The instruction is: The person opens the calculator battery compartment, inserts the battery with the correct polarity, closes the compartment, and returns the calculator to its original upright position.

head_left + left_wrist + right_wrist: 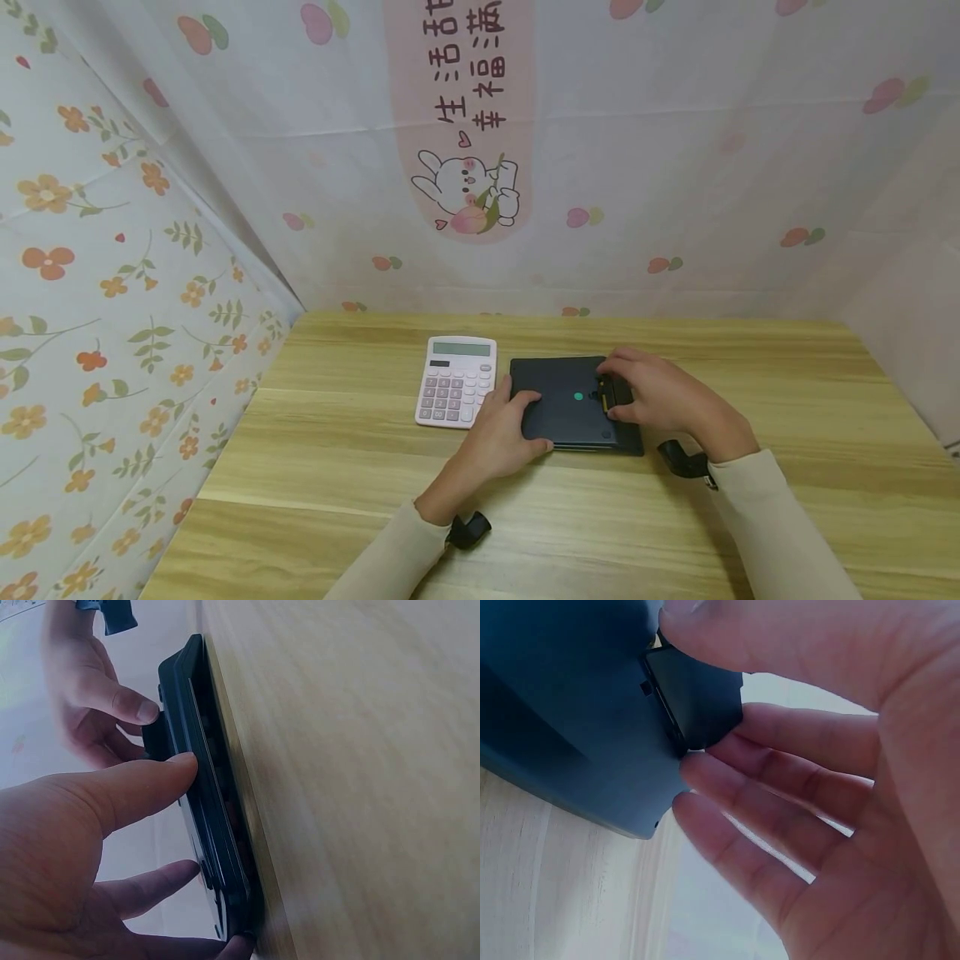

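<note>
A black calculator [551, 412] lies face down on the table, a green dot on its back. My left hand [497, 437] grips its left part, with the thumb on the near edge and the other fingers over the back and at the left side. Near the calculator's right end, my right hand [663, 396] pinches a small black battery cover [705, 697] between thumb and fingers. The cover stands tilted up from the back, and a strip of yellow shows beside it in the head view.
A white calculator [456, 382] lies face up just left of the black one, partly behind my left hand. The wooden table [315, 467] ends at a patterned cloth [622, 167] at the back. Floral cloth [112, 333] hangs on the left.
</note>
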A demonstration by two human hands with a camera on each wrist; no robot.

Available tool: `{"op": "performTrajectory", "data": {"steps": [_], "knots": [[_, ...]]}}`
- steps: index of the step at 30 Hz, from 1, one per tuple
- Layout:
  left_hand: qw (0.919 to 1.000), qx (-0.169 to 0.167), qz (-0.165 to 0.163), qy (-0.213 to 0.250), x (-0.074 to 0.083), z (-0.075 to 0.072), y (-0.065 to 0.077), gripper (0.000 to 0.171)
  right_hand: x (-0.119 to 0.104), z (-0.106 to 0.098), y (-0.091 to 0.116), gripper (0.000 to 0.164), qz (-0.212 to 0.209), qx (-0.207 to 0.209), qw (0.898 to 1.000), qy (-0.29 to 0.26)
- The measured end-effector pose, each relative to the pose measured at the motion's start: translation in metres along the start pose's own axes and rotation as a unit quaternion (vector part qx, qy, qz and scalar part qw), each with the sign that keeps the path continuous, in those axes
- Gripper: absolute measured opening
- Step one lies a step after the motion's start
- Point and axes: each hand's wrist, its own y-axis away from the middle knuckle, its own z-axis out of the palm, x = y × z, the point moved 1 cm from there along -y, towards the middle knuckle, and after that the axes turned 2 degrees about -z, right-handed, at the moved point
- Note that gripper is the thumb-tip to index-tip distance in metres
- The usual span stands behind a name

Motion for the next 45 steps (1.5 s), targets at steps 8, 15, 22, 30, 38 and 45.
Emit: {"op": "performTrajectory", "data": {"steps": [8,15,22,30,38,45], "knots": [[1.0,-0.004,-0.005,0.004,0.001,0.0,-0.001,0.077,0.0,-0.001,0.0,0.057,-0.006,-0.003,1.0,0.0],[0.9999,-0.008,-0.01,-0.005,0.008,-0.005,0.003,0.074,-0.002,-0.001,-0.001,0.057,-0.011,-0.005,1.0,-0.003],[0.9999,-0.003,0.0,-0.01,0.007,-0.004,0.003,0.073,-0.001,0.0,-0.001,0.057,-0.001,-0.008,1.0,-0.008],[1.0,0.001,0.007,-0.008,0.011,-0.008,0.006,0.072,0.0,0.0,-0.002,0.056,-0.008,0.002,1.0,0.001],[1.0,-0.002,0.004,-0.003,0.007,-0.005,0.004,0.073,0.002,0.0,-0.001,0.057,-0.013,0.0,1.0,0.007],[0.9997,0.003,0.009,-0.021,0.009,-0.006,0.005,0.073,0.003,0.002,-0.001,0.057,-0.01,0.003,1.0,0.006]]}}
